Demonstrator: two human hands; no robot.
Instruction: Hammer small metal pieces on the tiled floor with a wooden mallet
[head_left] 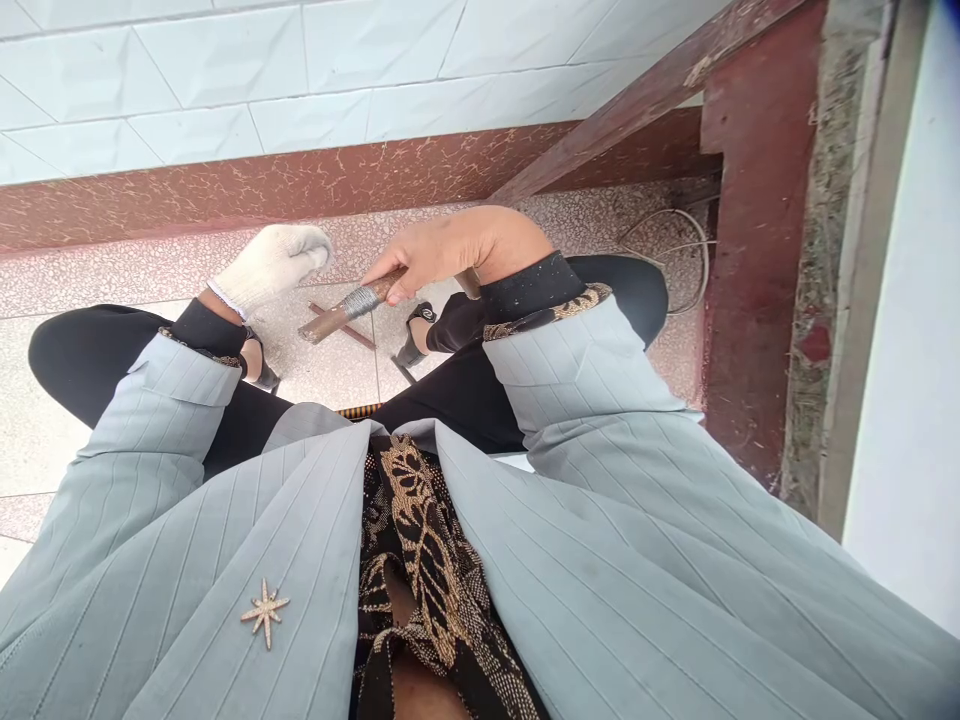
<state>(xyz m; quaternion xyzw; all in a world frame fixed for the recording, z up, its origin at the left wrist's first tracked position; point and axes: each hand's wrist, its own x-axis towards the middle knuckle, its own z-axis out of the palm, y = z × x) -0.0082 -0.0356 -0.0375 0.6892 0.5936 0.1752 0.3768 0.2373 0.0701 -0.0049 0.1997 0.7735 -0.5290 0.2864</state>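
Observation:
My left hand (274, 265) wears a white knitted glove. Its fingers are curled closed, and whatever they may hold is hidden. To its right, my bare right hand (450, 250) is closed around a hand tool with a worn wooden handle (330, 322) bound in wire. The handle's end points down and left, below my left hand and apart from it. A short metal-looking part (469, 283) shows beneath my right wrist; the tool's head is mostly hidden, so its kind is unclear.
A thin brown stick (360, 338) lies low between my feet, partly behind the handle. A white-tiled wall (300, 80) with a red-brown base is in front. At right stand a dark red post (757, 260), a slanting beam (600, 120) and a looped cable (705, 260).

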